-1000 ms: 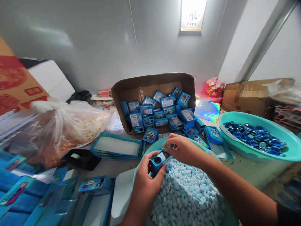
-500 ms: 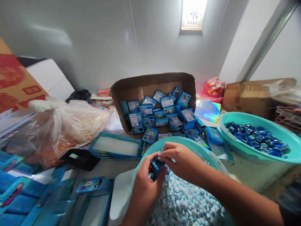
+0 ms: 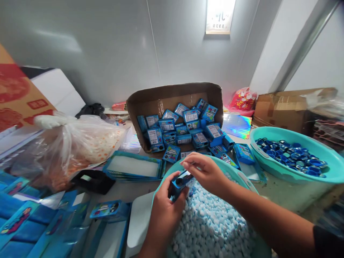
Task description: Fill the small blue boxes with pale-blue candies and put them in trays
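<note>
My left hand (image 3: 169, 200) is wrapped round a small blue box (image 3: 179, 182), held tilted over the left side of a turquoise basin (image 3: 158, 188). Pale blue and white candies (image 3: 215, 222) fill that basin. My right hand (image 3: 205, 172) is at the box's upper right end, fingers bent and drawn together; what they hold, if anything, is too small to make out. Behind the basin, a brown carton (image 3: 174, 94) lies with its opening facing me, with several printed blue boxes (image 3: 167, 125) inside.
At the right, a second turquoise basin (image 3: 290, 179) holds blue round tins. Flat blue-edged trays (image 3: 135, 166) are stacked left of centre. A clear plastic bag (image 3: 80, 139), a black object (image 3: 94, 182) and a white lidded item (image 3: 139, 218) stand at the left.
My right hand has risen slightly off the top of the small box, and its fingers have shifted. In my left hand the box has tilted, showing more of its printed side.
</note>
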### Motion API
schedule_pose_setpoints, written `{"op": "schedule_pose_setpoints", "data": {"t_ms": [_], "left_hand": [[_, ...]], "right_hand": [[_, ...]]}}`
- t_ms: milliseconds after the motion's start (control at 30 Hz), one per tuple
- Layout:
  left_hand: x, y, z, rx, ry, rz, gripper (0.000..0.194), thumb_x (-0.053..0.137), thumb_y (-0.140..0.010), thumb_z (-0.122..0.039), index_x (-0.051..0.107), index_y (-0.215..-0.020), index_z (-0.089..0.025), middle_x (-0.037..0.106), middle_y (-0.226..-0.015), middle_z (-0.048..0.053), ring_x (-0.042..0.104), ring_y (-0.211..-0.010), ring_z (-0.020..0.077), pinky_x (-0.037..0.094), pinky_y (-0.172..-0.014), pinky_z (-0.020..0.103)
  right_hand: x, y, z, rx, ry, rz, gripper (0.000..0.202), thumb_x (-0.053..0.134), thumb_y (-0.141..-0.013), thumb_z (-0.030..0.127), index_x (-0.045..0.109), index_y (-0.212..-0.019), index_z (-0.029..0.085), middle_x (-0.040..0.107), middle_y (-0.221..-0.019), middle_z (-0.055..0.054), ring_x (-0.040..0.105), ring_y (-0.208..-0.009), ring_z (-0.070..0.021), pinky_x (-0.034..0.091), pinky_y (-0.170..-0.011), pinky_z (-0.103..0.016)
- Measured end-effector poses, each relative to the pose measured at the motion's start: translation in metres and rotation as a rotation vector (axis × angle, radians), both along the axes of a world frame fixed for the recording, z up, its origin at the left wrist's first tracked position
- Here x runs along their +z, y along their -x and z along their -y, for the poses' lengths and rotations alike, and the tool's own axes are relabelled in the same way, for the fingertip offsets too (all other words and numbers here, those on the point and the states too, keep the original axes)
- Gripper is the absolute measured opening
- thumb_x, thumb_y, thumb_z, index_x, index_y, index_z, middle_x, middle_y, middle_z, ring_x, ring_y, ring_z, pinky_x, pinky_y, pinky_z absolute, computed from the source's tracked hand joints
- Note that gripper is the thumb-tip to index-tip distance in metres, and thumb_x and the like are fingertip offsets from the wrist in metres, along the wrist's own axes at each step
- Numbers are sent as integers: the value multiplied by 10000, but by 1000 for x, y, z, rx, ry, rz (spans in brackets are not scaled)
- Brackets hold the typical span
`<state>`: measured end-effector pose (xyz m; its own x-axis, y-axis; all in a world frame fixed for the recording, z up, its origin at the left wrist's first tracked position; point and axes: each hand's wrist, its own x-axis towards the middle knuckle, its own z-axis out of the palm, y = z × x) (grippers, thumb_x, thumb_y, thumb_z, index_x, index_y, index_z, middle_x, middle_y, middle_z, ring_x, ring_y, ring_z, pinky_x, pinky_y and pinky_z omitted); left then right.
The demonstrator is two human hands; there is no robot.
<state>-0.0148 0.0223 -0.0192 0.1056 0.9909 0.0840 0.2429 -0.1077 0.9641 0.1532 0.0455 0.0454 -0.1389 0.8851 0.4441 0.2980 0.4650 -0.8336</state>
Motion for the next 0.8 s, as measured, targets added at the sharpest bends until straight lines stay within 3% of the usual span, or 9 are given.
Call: {"op": "schedule_pose_setpoints", "data": {"t_ms": [100,200,333,433,533,633,733,800], "left_hand": [[0,-2,0,92,-14,47,602,749,-795,-463,600,-1309,-188,737,-1123,123,720,-1003,264,581,-880,374],[11,-3,3,268,-161,84,511,732,-819,-441,614,-1258,-208,735,-1129,105,726,-974,238,589,-870,363],[33,18,10,531,-498,-92,334,746,-812,-393,670,-1085,-216,704,-1202,95,701,-1028,238,558,-931,380],[34,51,11,635,-519,-213,296,761,-782,-417,687,-984,-215,730,-1090,77,706,-964,242,556,-898,393],[18,82,9,572,-382,-146,294,773,-736,-454,653,-843,-208,741,-1021,71,714,-891,243,571,-816,379],[0,105,8,340,-178,-175,330,782,-702,-467,587,-728,-202,736,-1087,86,708,-957,274,556,-857,410],[-7,116,9,190,-66,-206,325,773,-719,-479,615,-799,-206,715,-1163,93,689,-1045,286,532,-926,431],[-5,118,12,227,-105,-119,324,759,-751,-478,634,-886,-211,700,-1197,92,674,-1092,272,530,-941,402]], "right_hand": [[-3,-9,-10,-118,36,57,267,522,-978,380,702,-945,186,673,-970,-68,626,-932,-189,486,-826,-320],[-12,-15,-19,-123,139,178,303,450,-1006,378,685,-1001,186,685,-1029,-76,617,-993,-211,466,-894,-351],[-22,-12,-21,16,281,429,414,344,-1041,423,668,-949,183,678,-923,-65,609,-863,-214,461,-800,-345],[-23,-7,-14,235,289,681,433,407,-1011,504,685,-983,173,659,-1018,-102,605,-908,-243,454,-822,-369],[-21,-1,-6,367,260,860,480,597,-881,614,692,-1049,174,626,-1134,-137,589,-1020,-302,456,-852,-395],[-15,3,0,436,294,900,488,691,-799,619,692,-1038,193,657,-1072,-111,593,-1034,-305,461,-822,-372],[-9,4,4,432,345,882,425,765,-758,529,696,-1038,216,686,-1037,-87,622,-954,-276,451,-752,-336],[-8,4,6,411,380,859,378,794,-741,448,707,-1037,230,696,-1054,-78,634,-889,-251,437,-706,-317]]}}
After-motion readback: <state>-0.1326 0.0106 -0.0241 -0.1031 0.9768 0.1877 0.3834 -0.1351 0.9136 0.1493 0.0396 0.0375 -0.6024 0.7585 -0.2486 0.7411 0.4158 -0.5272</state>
